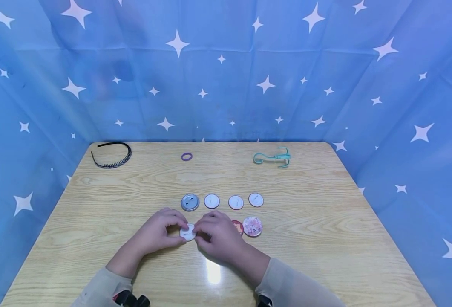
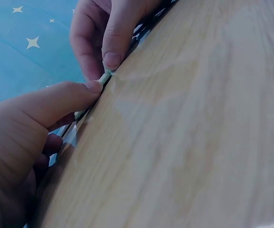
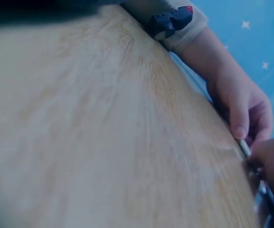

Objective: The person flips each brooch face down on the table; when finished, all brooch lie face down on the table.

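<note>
A round pin badge (image 1: 188,232), its white back upward, lies between the two hands on the near middle of the table. My left hand (image 1: 159,231) pinches its left side between thumb and fingers. From the opposite side my right hand (image 1: 219,235) grips the badge's right edge with curled fingers. In the left wrist view the badge appears edge-on as a thin strip (image 2: 105,77) between both thumbs, close to the tabletop. Just beyond the right hand, a red badge (image 1: 238,227) is partly hidden by it, next to a pink flowered badge (image 1: 252,226).
Behind the hands runs a row of badges: a grey metal-backed one (image 1: 190,202) and several white-backed ones (image 1: 212,201). Along the far edge lie a black toothed headband (image 1: 112,164), a purple hair tie (image 1: 186,156) and a teal hair claw (image 1: 273,157). A starry blue curtain (image 1: 226,85) hangs behind.
</note>
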`<action>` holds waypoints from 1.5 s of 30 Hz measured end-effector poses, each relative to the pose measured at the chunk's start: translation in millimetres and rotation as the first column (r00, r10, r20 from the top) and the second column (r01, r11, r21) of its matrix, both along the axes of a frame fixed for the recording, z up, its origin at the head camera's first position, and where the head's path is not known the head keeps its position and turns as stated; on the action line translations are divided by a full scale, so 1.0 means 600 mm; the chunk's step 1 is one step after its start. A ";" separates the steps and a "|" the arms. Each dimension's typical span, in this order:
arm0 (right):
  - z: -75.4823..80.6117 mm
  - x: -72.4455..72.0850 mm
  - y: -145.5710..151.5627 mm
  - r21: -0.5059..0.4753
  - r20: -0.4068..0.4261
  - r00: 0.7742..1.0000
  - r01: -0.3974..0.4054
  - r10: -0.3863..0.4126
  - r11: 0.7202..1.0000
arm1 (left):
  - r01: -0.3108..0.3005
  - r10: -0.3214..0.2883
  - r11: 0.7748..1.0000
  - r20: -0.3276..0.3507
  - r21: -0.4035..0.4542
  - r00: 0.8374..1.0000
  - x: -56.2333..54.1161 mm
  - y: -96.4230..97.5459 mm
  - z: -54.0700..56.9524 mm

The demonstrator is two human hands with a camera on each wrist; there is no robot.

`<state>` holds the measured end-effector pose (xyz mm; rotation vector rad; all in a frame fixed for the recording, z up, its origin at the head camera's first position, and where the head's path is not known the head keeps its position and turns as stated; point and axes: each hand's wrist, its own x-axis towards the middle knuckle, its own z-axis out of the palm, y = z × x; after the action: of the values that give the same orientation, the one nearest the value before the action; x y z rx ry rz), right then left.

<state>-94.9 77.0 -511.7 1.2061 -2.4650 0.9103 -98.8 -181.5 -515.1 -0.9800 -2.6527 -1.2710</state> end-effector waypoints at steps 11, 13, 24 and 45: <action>-0.002 0.000 0.015 -0.029 -0.176 0.981 0.076 -0.080 0.997 | 0.003 -0.004 1.000 -0.100 -0.010 0.995 -0.003 0.015 -0.003; 0.000 -0.001 0.021 -0.034 -0.178 0.981 0.078 -0.083 0.996 | -0.020 0.018 1.000 -0.118 -0.015 0.993 -0.002 0.020 -0.006; 0.006 -0.004 0.078 -0.025 -0.166 0.978 0.123 -0.125 0.992 | -0.117 0.092 0.986 -0.197 -0.117 0.976 0.007 0.072 -0.017; 0.007 0.008 0.089 0.202 -0.046 0.976 0.219 -0.214 0.955 | -0.168 0.150 0.981 -0.169 -0.100 0.974 0.005 0.120 -0.011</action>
<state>-90.2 130.4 -507.3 0.9711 -2.6593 0.5906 -96.1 -109.4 -521.9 -0.8225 -2.6406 -0.9756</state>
